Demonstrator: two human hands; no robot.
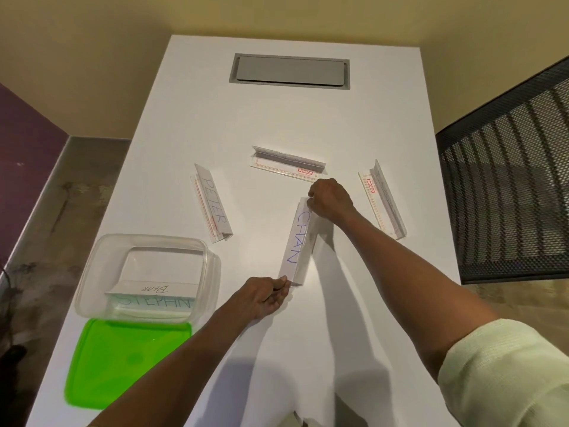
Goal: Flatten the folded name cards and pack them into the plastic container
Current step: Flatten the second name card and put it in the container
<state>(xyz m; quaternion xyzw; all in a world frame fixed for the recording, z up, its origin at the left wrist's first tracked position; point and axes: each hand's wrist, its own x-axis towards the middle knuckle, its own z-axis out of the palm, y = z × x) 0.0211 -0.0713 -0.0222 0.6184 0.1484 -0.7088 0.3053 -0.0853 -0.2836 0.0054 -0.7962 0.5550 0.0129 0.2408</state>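
Head view: four folded name cards stand tented on the white table. The one lettered CHAN is gripped at both ends: the left hand pinches its near end between thumb and fingers, and the right hand is closed on its far end. The PETER card sits to the left of it, well apart. A card with a red label lies across the table beyond the right hand, and another red-labelled card stands at the right, just past the right forearm. One clear plastic container sits at the near left, open. Inside it lie flattened cards: two lettered faces can be made out, one reading BEAR and one reading STEPHN beneath it; whether more lie under them cannot be told. One green lid lies flat on the table just in front of the container, touching its near edge. One grey cable hatch is set into the far end of the table, and one black mesh chair stands at the right.
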